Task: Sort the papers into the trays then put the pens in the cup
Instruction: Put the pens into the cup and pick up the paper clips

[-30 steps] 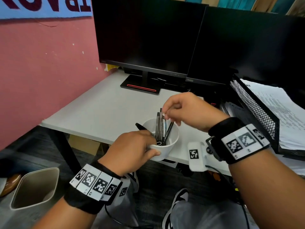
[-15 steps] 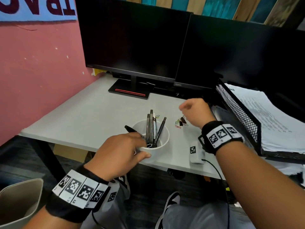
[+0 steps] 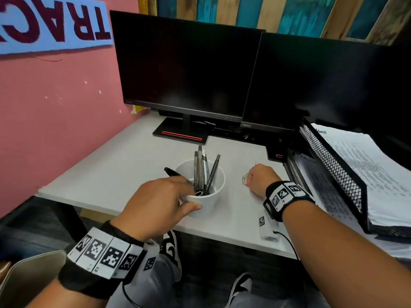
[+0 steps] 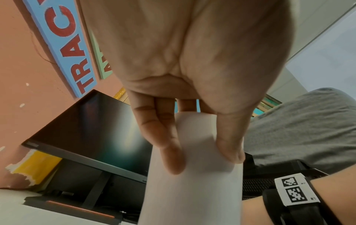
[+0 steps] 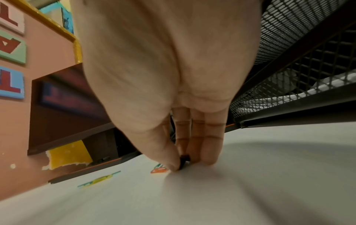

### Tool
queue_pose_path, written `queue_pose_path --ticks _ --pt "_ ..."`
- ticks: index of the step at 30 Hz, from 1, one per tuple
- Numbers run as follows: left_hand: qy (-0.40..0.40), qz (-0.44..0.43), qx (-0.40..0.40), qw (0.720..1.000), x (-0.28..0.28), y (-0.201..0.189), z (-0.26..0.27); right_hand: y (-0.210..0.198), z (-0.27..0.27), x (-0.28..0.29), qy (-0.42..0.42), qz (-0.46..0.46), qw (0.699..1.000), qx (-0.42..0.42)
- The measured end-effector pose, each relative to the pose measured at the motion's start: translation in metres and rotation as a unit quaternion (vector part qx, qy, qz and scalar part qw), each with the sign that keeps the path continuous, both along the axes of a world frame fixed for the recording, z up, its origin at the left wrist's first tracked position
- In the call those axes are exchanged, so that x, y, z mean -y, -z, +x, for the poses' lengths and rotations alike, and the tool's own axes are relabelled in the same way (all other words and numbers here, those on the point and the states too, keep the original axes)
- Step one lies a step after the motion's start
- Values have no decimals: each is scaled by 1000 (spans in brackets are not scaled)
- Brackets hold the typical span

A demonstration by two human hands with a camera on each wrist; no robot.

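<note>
Papers (image 3: 364, 165): filed in trays (image 3: 331, 165) beside your right hand (image 3: 259, 180). Pens (image 3: 201, 170): standing in cup (image 3: 211, 202), gripped by your left hand (image 3: 155, 207). Right hand pinches a small dark item (image 5: 184, 161) off the worktop (image 3: 124, 165); task looks nearly complete.

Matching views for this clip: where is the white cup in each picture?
Head: cup at centre on the desk, pens inside, gripped by the left hand.
Left wrist: cup at lower centre, between fingers and thumb.
Right wrist: not in it.
Shared landmark: the left monitor, seen at left in the left wrist view and the right wrist view.
</note>
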State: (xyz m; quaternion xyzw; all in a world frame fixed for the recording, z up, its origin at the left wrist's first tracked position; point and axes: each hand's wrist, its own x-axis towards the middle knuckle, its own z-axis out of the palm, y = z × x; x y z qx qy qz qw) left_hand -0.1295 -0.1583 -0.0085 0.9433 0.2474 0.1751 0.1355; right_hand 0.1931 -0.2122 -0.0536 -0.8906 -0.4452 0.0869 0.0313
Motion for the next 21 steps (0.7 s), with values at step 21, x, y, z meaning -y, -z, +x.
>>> queue_pose_path --ticks 21 --pt "29 2 -44 999 5 10 30 -116 -96 42 -239 155 939 -190"
